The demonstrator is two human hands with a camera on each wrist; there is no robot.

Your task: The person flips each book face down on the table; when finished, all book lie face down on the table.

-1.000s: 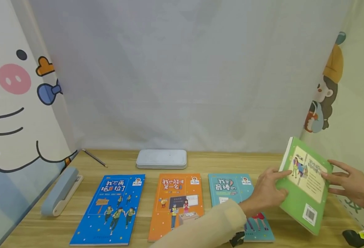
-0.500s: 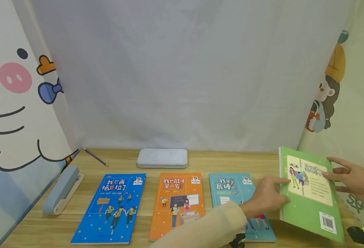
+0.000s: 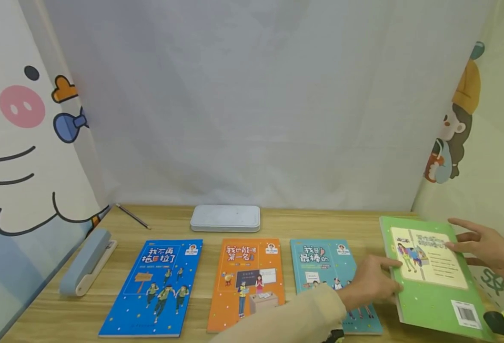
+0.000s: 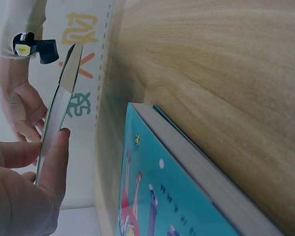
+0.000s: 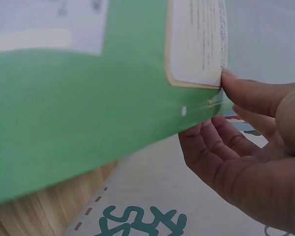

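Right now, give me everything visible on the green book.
The green book is a thin paperback, closed, back cover up: green with small pale dots, a cream panel with print and a small cartoon figure, and a white barcode label near the lower corner. It sits at the wooden table's right end, right of the teal book, tilted with its far edge raised. The left hand touches its left edge; the right hand pinches its right edge, thumb on top, fingers underneath.

A bright green paperback book (image 3: 432,290) is showing a cream text panel and a white barcode patch. A teal paperback book (image 3: 320,262), an orange paperback book (image 3: 245,281) and a star-speckled blue paperback book (image 3: 155,288) are lying on the light-grained wooden tabletop (image 3: 170,221). A pale grey rectangular case (image 3: 225,218) is sitting behind them.
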